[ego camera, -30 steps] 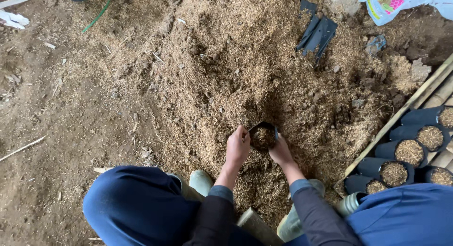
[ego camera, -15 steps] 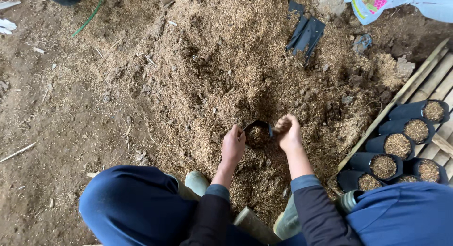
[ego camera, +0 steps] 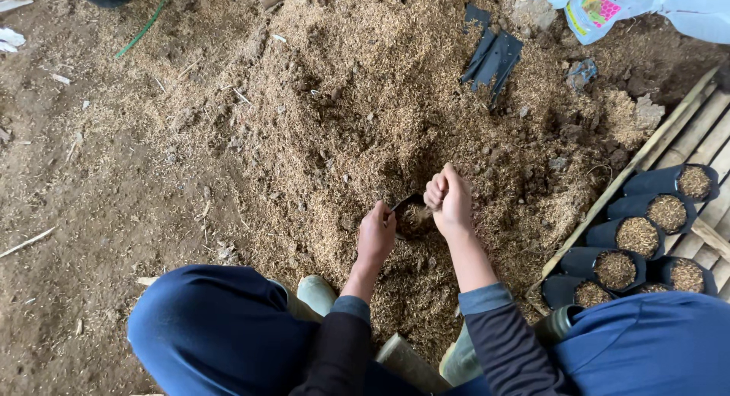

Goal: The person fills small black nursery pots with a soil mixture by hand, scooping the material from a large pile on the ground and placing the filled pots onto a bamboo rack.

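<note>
A small black grow bag (ego camera: 411,216), partly filled with husk and soil mix, stands in the big heap of mix (ego camera: 380,115) in front of my knees. My left hand (ego camera: 376,234) grips the bag's left rim and holds it open. Just right of and above the bag's mouth, my right hand (ego camera: 449,198) is closed into a fist, apparently around a handful of mix. Both arms wear dark sleeves.
Several filled black grow bags (ego camera: 639,236) stand in a row on wooden slats (ego camera: 703,137) at the right. A stack of flat empty black bags (ego camera: 490,55) lies on the heap's far side. Plastic sacks (ego camera: 608,4) lie at the top right. Green boots (ego camera: 315,293) are under me.
The view has shifted a little. My right hand has risen from the bag's rim and closed into a fist above its mouth. My left hand has kept hold of the bag.
</note>
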